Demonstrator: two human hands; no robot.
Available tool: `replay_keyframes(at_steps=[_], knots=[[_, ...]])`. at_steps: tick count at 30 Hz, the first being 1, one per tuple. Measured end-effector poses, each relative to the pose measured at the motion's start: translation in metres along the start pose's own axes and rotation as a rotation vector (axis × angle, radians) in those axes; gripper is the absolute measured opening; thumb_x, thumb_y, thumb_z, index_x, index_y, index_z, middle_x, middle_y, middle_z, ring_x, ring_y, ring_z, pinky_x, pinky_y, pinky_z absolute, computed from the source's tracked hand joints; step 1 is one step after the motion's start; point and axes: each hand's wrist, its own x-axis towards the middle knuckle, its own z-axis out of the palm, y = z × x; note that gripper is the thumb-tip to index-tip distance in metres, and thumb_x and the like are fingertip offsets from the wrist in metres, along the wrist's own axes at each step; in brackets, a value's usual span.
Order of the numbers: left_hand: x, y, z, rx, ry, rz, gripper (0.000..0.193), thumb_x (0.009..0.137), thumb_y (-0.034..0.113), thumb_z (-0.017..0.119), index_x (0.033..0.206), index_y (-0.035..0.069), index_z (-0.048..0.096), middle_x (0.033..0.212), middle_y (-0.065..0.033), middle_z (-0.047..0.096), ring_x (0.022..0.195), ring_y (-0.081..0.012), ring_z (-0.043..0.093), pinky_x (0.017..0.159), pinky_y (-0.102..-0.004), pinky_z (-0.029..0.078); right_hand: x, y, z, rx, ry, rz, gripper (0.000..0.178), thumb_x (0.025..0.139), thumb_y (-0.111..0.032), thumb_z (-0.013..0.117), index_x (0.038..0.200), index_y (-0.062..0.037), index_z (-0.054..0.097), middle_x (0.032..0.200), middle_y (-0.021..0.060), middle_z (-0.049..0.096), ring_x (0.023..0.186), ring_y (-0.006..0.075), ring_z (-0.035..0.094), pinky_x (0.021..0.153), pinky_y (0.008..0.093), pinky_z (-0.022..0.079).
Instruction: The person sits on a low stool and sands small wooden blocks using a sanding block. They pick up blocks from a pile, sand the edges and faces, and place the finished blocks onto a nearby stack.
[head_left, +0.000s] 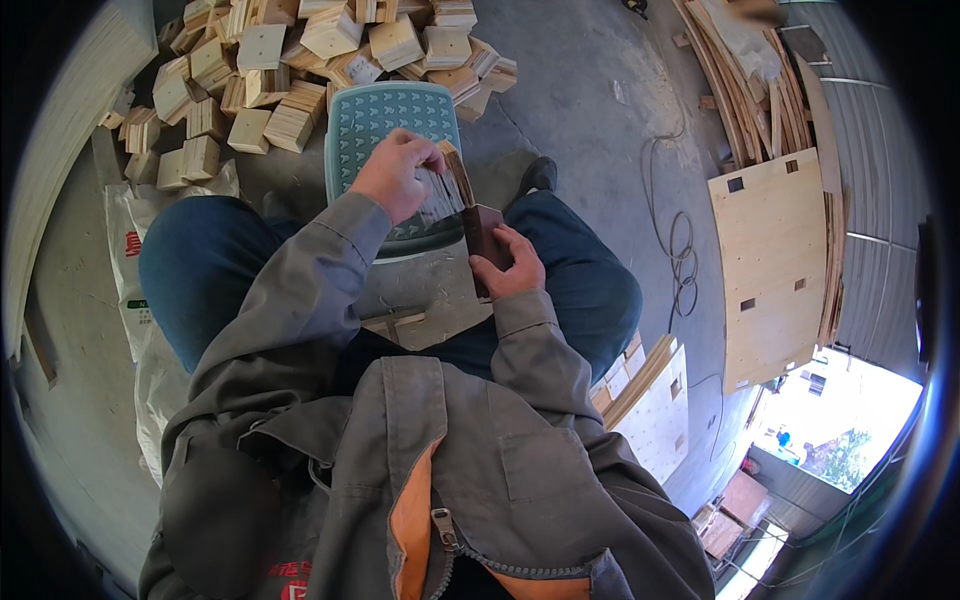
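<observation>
My left hand is closed on a small plywood block, gripping its upper left side over the stool. The layered edge of the block faces right. My right hand wraps round a flat, dark reddish-brown block, its thumb and fingers on the right side. The brown block's top end meets the lower right of the plywood block; whether they press together I cannot tell. Beneath both hands stands a teal plastic stool with a patterned top, between my knees.
A heap of plywood blocks lies on the floor beyond the stool. White plastic sacks lie by my left leg. A cable coils on the floor at right, near a large plywood sheet with cut-outs and stacked boards.
</observation>
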Motion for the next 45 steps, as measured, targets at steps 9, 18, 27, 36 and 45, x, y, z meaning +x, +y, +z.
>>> replay_keyframes(at_steps=[9,18,27,36,45], knots=[[-0.004,0.010,-0.004,0.029,0.029,0.001,0.021,0.075,-0.002,0.072,0.095,0.004,0.071,0.107,-0.0132,0.062,0.099,-0.0309,0.066,0.090,-0.0364,0.056,0.001,-0.001,0.000,-0.027,-0.015,0.002,0.062,0.073,-0.027,0.091,0.126,-0.0023,0.071,0.140,0.0206,0.066,0.130,0.0384,0.062,0.112,0.0455,0.048],[-0.002,0.001,0.001,-0.015,0.027,-0.012,0.016,0.085,0.004,0.080,0.096,0.002,0.069,0.106,-0.0096,0.059,0.096,-0.0246,0.065,0.088,-0.0360,0.055,0.001,0.000,0.002,-0.011,-0.036,0.012,0.063,0.073,-0.029,0.091,0.127,-0.0013,0.071,0.140,0.0217,0.066,0.131,0.0391,0.061,0.113,0.0454,0.048],[-0.002,0.003,0.002,0.003,0.047,-0.003,0.010,0.088,0.005,0.075,0.094,0.001,0.068,0.106,-0.0115,0.061,0.098,-0.0286,0.065,0.088,-0.0373,0.053,0.001,-0.002,0.002,-0.007,-0.056,0.043,0.063,0.074,-0.028,0.090,0.127,-0.0009,0.071,0.140,0.0212,0.066,0.131,0.0380,0.062,0.113,0.0444,0.049],[-0.001,0.003,0.003,-0.034,0.074,0.024,0.007,0.087,0.004,0.074,0.088,0.000,0.069,0.104,-0.0165,0.064,0.097,-0.0361,0.065,0.086,-0.0409,0.054,0.001,-0.006,0.002,-0.004,-0.078,0.069,0.064,0.074,-0.029,0.090,0.128,0.0007,0.071,0.142,0.0209,0.065,0.132,0.0370,0.061,0.114,0.0431,0.048],[0.000,-0.007,0.010,-0.080,0.104,0.040,0.008,0.090,0.005,0.072,0.094,0.001,0.068,0.103,-0.0166,0.064,0.098,-0.0357,0.064,0.087,-0.0416,0.053,0.001,-0.002,0.003,-0.006,-0.099,0.074,0.065,0.075,-0.029,0.089,0.128,0.0020,0.071,0.142,0.0231,0.064,0.134,0.0374,0.060,0.115,0.0431,0.047]])
